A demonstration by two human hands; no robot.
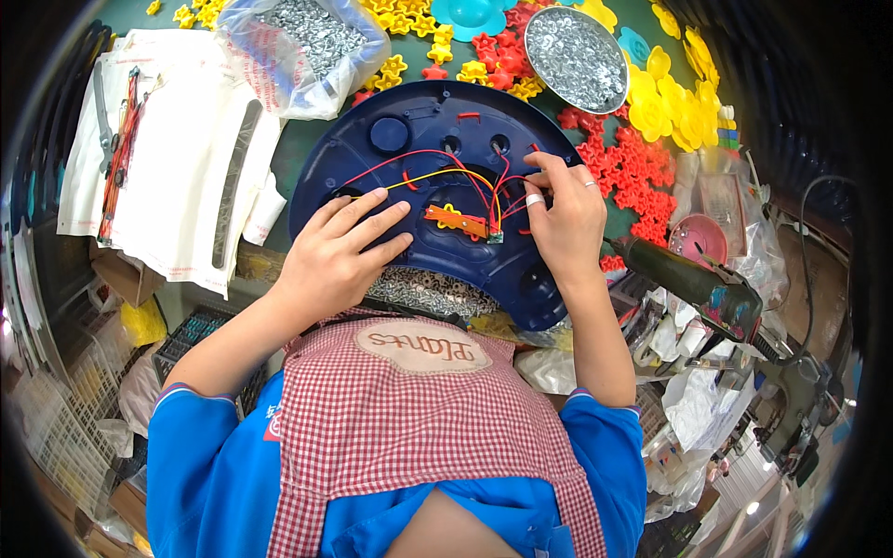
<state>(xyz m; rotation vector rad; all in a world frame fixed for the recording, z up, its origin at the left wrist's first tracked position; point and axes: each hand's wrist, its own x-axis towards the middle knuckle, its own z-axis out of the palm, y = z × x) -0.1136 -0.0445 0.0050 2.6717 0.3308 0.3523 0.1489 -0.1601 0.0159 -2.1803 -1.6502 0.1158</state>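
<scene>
A dark blue, curved plastic shell (326,153) lies in front of me with its hollow inside facing up. Red and yellow wires (435,175) arch across it from a small green circuit board (496,238) beside an orange strip (456,219). Under the strip sits a yellow flower-shaped piece (449,212). My left hand (339,244) rests open on the shell's left side, fingers apart, by the end of the yellow wire. At the right side, my right hand (565,216) is closed, its fingertips on a red wire; the exact grip is partly hidden.
A bag of metal screws (312,42) and a round dish of small metal parts (577,60) stand behind the shell. Red star-shaped pieces (633,177) and yellow pieces (674,102) lie right. An electric screwdriver (684,279) is near my right forearm. White packaging (186,149) with wires lies left.
</scene>
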